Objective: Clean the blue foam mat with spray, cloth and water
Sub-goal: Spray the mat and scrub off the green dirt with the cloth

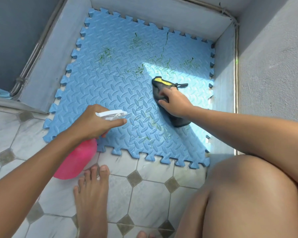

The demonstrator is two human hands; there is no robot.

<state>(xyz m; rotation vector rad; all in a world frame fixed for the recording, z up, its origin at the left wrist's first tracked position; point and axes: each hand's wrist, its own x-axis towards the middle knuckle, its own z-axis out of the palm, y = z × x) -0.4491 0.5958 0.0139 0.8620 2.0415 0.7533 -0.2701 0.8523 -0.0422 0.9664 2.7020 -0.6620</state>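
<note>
On the floor of a grey-walled corner, the blue foam mat (110, 79) lay flat, its jigsaw-toothed edges running close to the low wall (46, 69) on the left and the wall (273, 66) on the right. Its near edge reached out onto the tiled floor (144, 194). Green stains (103, 54) were scattered over the far half of the mat, with fainter green marks nearer the middle, and a thin crack (165, 43) ran down from the far edge. A bright patch of sunlight (187, 74) fell across the mat's right side.

The left hand (93, 122) held a pink spray bottle (77, 162) by its neck above the mat's near left corner. Its fingers (119, 122) were wrapped around the white trigger head (110, 114), one finger lying along the trigger, and the nozzle pointed toward the middle of the mat. The bottle's body hung tilted back over the tiles, just in front of a bare foot (91, 194).

The right hand (174, 103) pressed down on a dark grey cloth (179, 123) with a yellow trim, which lay on the right part of the mat at the edge of the sunlit patch. Its fingers (163, 91) were bent and dug into the folds of the cloth, bunching it under the palm. A bare knee (248, 194) filled the lower right of the view. A pipe (31, 54) ran along the top of the left-hand wall.
</note>
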